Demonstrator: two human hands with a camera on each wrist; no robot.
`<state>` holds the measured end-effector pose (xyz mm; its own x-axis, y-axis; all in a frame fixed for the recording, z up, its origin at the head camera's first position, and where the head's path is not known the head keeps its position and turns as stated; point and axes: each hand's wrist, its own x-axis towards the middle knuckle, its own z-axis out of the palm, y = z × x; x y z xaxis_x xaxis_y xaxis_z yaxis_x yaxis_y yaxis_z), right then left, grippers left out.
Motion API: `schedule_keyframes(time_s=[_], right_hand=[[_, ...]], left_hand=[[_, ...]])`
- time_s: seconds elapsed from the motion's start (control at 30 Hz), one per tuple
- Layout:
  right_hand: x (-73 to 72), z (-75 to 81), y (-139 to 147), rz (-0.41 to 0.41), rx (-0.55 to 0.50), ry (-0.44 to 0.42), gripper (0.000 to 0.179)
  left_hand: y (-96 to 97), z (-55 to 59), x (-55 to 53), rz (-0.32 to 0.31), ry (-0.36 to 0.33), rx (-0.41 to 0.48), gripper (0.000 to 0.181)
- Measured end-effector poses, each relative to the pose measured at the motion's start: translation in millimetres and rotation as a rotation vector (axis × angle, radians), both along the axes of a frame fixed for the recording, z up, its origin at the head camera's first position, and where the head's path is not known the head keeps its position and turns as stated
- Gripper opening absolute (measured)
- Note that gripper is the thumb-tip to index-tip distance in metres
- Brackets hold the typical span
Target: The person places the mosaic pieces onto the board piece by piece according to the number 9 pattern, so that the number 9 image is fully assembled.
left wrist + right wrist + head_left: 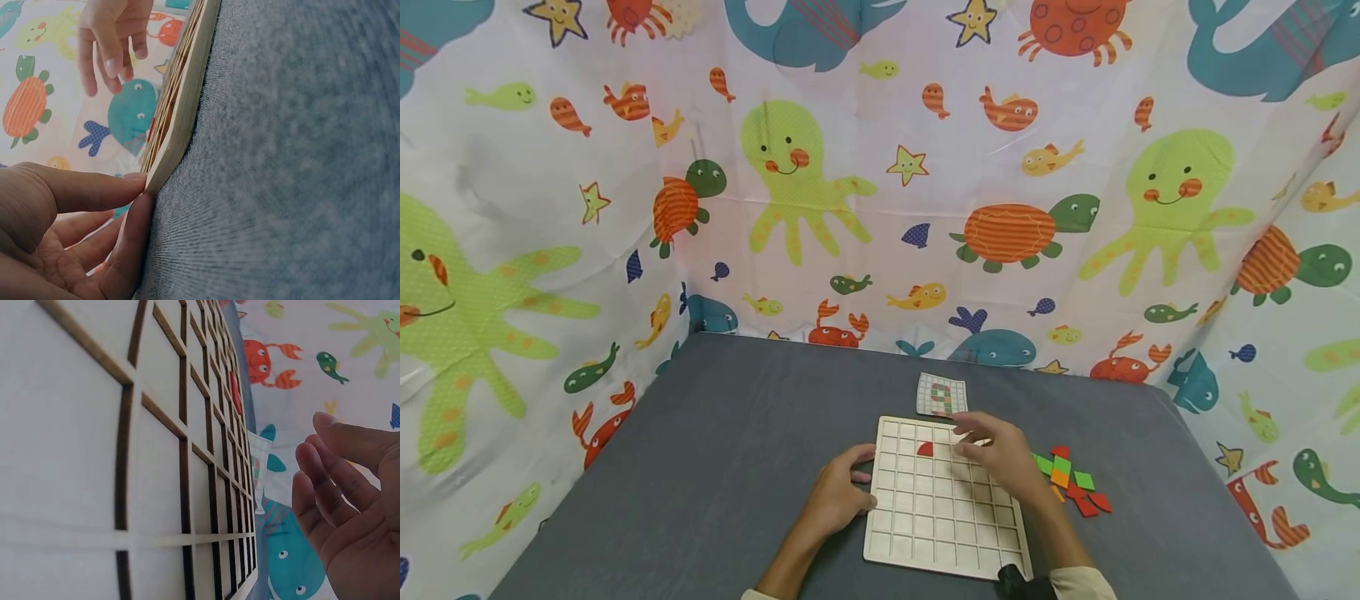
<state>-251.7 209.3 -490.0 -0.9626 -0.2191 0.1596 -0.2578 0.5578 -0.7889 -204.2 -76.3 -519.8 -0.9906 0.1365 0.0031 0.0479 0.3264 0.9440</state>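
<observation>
Left grip (837,492) pinches the left edge of our pale wooden grid board (936,528) on the grey surface (760,433). We see one red quarter-round tile (926,449) in an upper cell, white printed card (942,394) just behind. Right grip (1002,457) released, above the board's upper right; red, green, orange flat tiles (1061,473) lie beyond.
</observation>
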Motion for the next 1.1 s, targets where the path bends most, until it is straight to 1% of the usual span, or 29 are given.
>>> schedule_keyframes(time_s=[0.27, 0.53, 0.87, 1.1], right_hand=[[7.9, 1.9, 13.4, -0.059, -0.068, 0.000, 0.050], [12.9, -0.1, 29.6, -0.094, -0.115, 0.037, 0.049], [18.1, -3.6, 42.8, -0.157, -0.116, 0.064, 0.051], [14.9, -9.8, 53.4, -0.193, -0.111, 0.098, 0.050]], left_hand=[[0.0, 0.0, 0.7, 0.004, 0.010, -0.014, 0.077], [-0.1, 0.0, 1.2, 0.001, 0.008, -0.002, 0.076], [-0.7, -0.3, 0.7, 0.004, 0.001, -0.005, 0.077], [-0.8, -0.4, 0.2, 0.003, 0.007, -0.001, 0.077]])
